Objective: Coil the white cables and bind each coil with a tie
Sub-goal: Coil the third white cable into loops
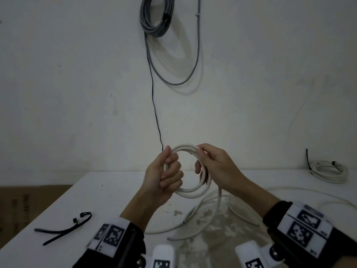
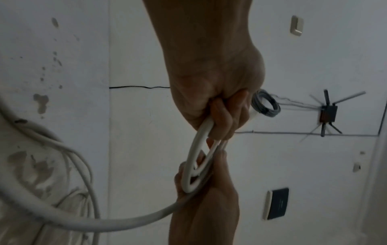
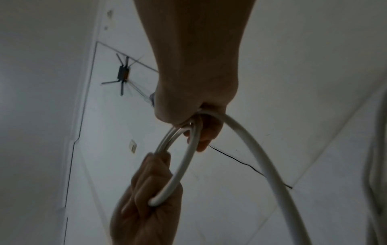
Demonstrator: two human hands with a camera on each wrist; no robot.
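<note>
I hold a round coil of white cable (image 1: 190, 191) upright above the white table (image 1: 108, 192). My left hand (image 1: 166, 172) grips the coil's left side in a fist (image 2: 222, 106). On the coil's right side my right hand (image 1: 209, 163) has its fingers curled round the loops (image 3: 194, 119). The loose rest of the cable (image 1: 201, 215) trails from the coil down onto the table in slack curves (image 2: 87, 223). Two black cable ties (image 1: 63, 228) lie on the table at the front left. A second white coil (image 1: 329, 172), bound with a dark tie, lies at the back right.
A grey cable coil (image 1: 156, 16) hangs on the wall above, with a thin black wire (image 1: 154, 105) running down from it. A brown cardboard surface (image 1: 25, 206) sits to the left of the table. Stained patches (image 1: 210, 227) mark the tabletop under the slack cable.
</note>
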